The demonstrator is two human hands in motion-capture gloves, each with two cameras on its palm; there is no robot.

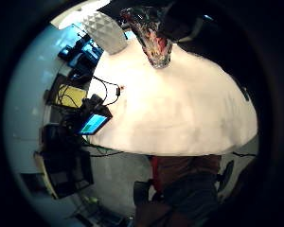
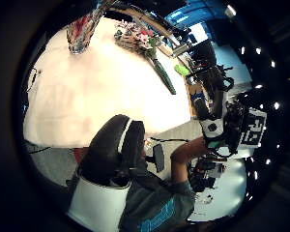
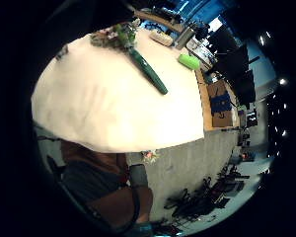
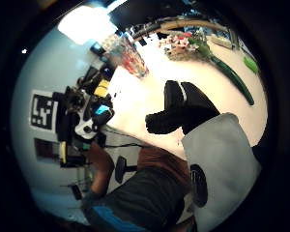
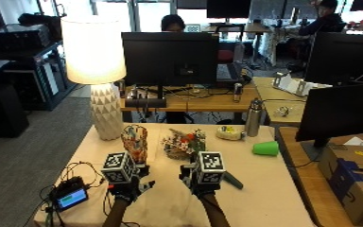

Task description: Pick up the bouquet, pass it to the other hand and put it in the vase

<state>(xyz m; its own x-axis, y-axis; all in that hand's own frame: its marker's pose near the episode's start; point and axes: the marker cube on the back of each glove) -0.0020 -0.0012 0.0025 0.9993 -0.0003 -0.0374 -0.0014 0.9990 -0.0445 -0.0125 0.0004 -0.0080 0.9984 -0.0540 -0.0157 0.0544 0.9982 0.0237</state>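
Bouquet (image 5: 185,143) lies flat on the table (image 5: 263,189), blooms just beside the vase (image 5: 135,144), green stem running toward the right. Vase upright, nothing in it. Left hand (image 5: 129,187) and right hand (image 5: 200,185) hover above the table near the person, apart from both. Fingers of both hands relaxed, gripping nothing.

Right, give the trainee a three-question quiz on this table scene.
1. True or false: the bouquet already stands in the vase.
2. What does the bouquet lie on? A) the table B) the lamp C) a chair
3. Fill in: the cup lying on its side is ____.

Key: 1 false; 2 A; 3 green. Neither the left hand nor the right hand holds anything yet.
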